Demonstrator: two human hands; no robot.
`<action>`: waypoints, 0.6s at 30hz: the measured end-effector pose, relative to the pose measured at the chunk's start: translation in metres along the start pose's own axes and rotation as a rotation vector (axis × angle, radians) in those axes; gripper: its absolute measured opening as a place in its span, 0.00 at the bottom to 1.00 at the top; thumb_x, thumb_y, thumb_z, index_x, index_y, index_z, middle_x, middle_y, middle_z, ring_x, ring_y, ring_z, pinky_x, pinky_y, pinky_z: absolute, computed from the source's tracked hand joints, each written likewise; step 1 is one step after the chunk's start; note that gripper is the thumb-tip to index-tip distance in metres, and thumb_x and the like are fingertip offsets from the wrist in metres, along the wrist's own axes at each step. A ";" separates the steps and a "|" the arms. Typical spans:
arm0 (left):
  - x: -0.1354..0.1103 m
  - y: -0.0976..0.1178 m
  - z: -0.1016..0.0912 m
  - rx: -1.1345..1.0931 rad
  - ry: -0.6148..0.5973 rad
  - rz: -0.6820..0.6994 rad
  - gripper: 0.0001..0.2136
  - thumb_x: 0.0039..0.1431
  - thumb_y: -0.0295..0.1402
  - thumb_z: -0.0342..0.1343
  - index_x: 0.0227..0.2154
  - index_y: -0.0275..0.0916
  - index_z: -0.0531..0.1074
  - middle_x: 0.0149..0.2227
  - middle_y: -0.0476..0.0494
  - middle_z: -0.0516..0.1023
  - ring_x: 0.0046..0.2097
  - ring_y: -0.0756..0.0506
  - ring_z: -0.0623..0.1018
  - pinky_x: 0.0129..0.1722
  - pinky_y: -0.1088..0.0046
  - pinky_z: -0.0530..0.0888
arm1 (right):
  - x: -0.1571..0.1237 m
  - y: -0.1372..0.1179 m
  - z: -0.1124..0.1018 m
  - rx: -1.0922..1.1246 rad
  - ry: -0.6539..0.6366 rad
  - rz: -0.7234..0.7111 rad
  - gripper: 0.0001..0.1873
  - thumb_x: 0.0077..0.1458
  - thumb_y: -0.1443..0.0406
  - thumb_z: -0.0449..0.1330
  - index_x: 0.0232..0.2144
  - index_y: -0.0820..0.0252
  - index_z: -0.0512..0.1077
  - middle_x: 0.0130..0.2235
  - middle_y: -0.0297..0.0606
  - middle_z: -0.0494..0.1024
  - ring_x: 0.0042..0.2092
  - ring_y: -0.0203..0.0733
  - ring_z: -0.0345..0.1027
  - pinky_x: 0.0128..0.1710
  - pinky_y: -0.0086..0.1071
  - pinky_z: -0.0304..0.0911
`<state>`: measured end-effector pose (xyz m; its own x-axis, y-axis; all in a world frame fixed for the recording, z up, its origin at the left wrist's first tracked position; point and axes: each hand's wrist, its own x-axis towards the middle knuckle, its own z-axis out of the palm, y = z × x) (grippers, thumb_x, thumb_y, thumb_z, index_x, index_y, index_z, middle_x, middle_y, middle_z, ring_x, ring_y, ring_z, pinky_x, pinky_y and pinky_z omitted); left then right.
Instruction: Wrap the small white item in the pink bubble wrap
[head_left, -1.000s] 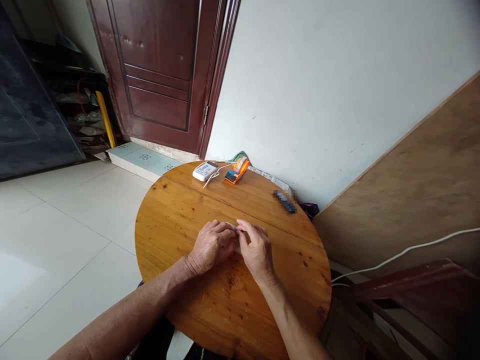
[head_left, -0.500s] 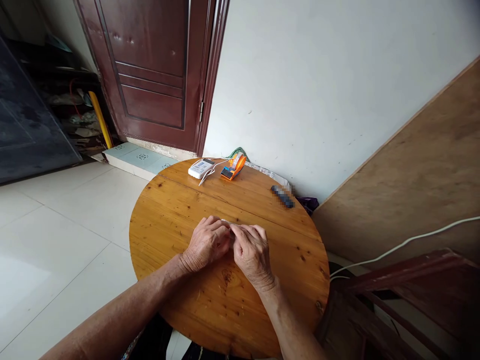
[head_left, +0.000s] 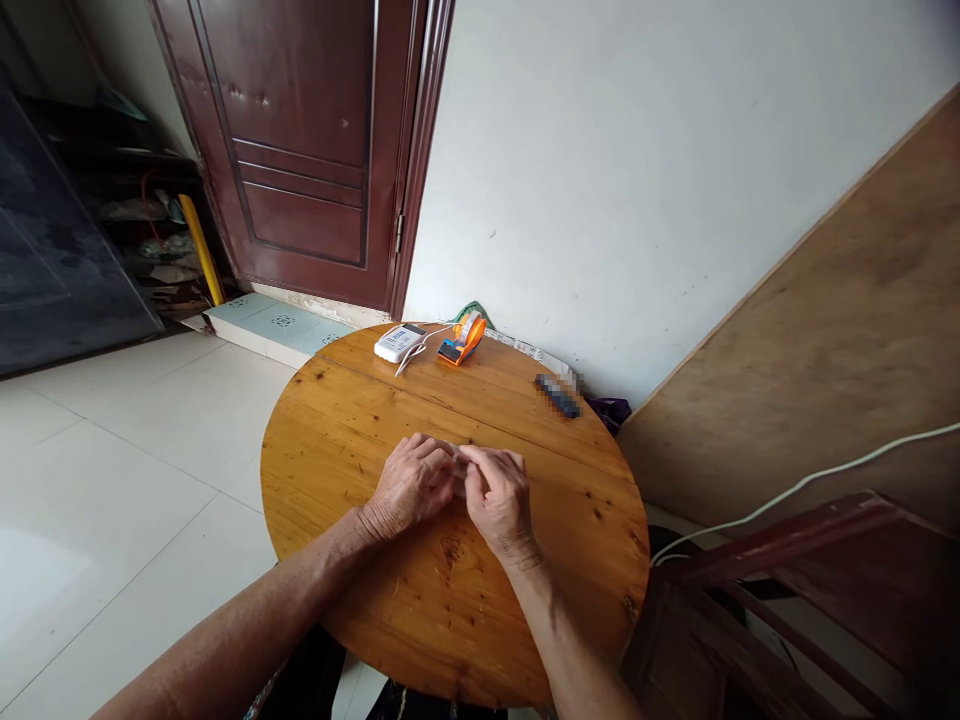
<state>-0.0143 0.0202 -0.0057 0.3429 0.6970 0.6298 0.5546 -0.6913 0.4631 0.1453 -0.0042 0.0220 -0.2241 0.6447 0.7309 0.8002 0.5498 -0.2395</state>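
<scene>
Both hands are set knuckles-up on the round wooden surface [head_left: 337,440], near its middle, fingertips meeting. The left hand [head_left: 411,483] is curled, fingers bent toward the right. The right hand [head_left: 496,494] is curled likewise, thumb and forefinger drawn together. A small pale thing [head_left: 455,450] is pinched between the fingertips of both hands; only a sliver is seen, too small to identify. It is held just above or on the wood; which cannot be told. Both forearms are bare and enter from the lower edge of the view.

At the far rim of the surface, well apart from the hands, a white box [head_left: 397,342] is seen lying flat, with a thin white cord [head_left: 417,348] trailing from it. Just beside it, to the right, an orange tape dispenser [head_left: 461,340] is seen. Further right along the rim a small dark object [head_left: 557,395] is noted, blurred out.

Behind the surface a white wall [head_left: 637,150] is seen, and to its left a dark red door [head_left: 300,140]. A plywood sheet [head_left: 825,340] is leaned against the wall at right. A white cable [head_left: 810,480] is run across it. A dark wooden frame [head_left: 787,590] is seen at lower right. Pale floor tiles [head_left: 112,480] are seen at left, with a yellow pole [head_left: 198,248] near the door.
</scene>
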 end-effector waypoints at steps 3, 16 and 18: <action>-0.003 0.000 0.000 -0.047 0.024 0.004 0.06 0.53 0.25 0.54 0.33 0.41 0.71 0.44 0.41 0.76 0.43 0.44 0.74 0.44 0.65 0.72 | -0.003 0.006 -0.002 0.078 0.108 0.088 0.15 0.58 0.74 0.51 0.41 0.57 0.74 0.35 0.37 0.82 0.38 0.43 0.75 0.43 0.39 0.63; 0.000 0.003 -0.017 -0.175 0.074 -0.123 0.06 0.53 0.28 0.52 0.32 0.40 0.73 0.36 0.43 0.73 0.39 0.45 0.74 0.41 0.67 0.73 | -0.008 0.023 0.002 0.313 0.082 0.472 0.09 0.55 0.64 0.55 0.37 0.58 0.74 0.36 0.39 0.80 0.38 0.42 0.73 0.43 0.37 0.69; -0.001 0.003 -0.016 -0.170 0.069 -0.123 0.06 0.53 0.28 0.52 0.32 0.40 0.73 0.34 0.44 0.73 0.37 0.46 0.75 0.40 0.68 0.73 | -0.008 0.024 0.003 0.353 0.063 0.524 0.10 0.55 0.62 0.56 0.37 0.58 0.74 0.37 0.40 0.81 0.39 0.43 0.73 0.42 0.36 0.69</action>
<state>-0.0249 0.0145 0.0055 0.2245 0.7671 0.6009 0.4513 -0.6284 0.6336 0.1646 0.0051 0.0086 0.1893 0.8493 0.4929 0.5606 0.3186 -0.7644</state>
